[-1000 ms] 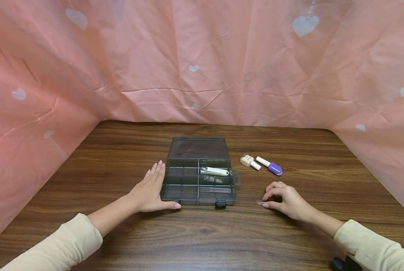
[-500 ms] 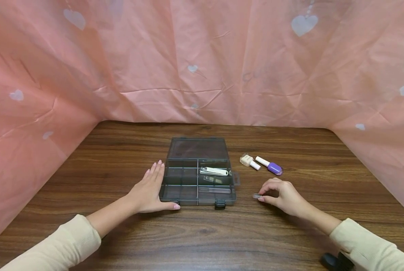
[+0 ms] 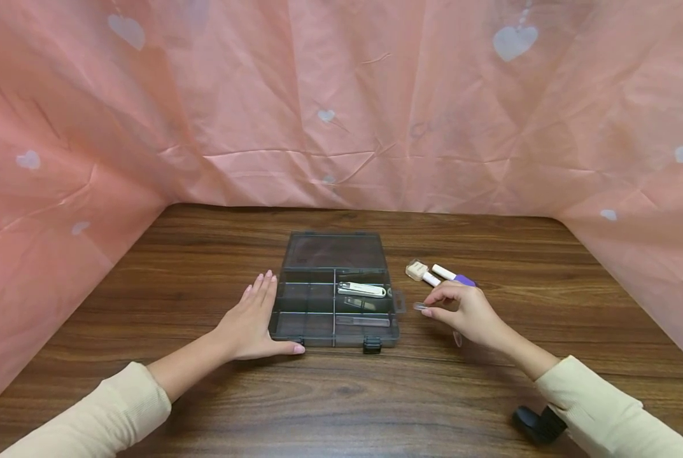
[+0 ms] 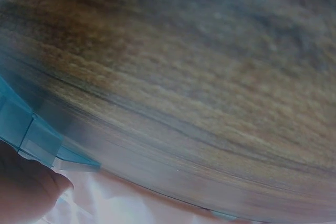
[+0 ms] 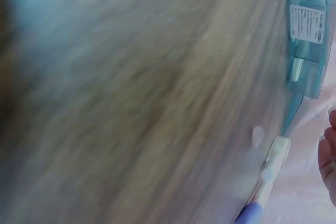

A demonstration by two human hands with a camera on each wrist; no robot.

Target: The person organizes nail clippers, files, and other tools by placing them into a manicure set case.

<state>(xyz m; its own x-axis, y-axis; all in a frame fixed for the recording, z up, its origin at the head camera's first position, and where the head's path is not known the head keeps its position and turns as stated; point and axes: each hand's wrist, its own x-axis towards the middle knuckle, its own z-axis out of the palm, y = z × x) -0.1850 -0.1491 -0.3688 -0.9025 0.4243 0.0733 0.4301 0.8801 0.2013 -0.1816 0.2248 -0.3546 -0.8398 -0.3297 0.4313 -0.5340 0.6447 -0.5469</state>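
Observation:
In the head view my left hand (image 3: 251,318) lies with straight fingers along the left side of a smoky, see-through divided box (image 3: 305,326), its thumb at the front edge. The box's lid (image 3: 335,251) is folded back. Its right compartments hold white nail clippers (image 3: 361,290), a small clear-and-pale piece (image 3: 359,304) and a slim greyish stick (image 3: 363,322). Right of the box, my right hand (image 3: 467,313) pinches a small clear piece (image 3: 419,306) between thumb and fingertips; I cannot tell its kind. The right wrist view catches only part of that hand (image 5: 327,161).
Beyond the right hand lie a cream nail polish bottle (image 3: 417,270) and a purple one with a white cap (image 3: 444,272), partly covered by the hand. A small clear oval (image 3: 458,339) shows just under the hand. A pink curtain (image 3: 341,127) surrounds the wooden table (image 3: 341,407).
My right hand has moved left and farther back with the pinched clear piece, now overlapping the purple bottle. The clear oval under it has come into view. My left hand has stayed put.

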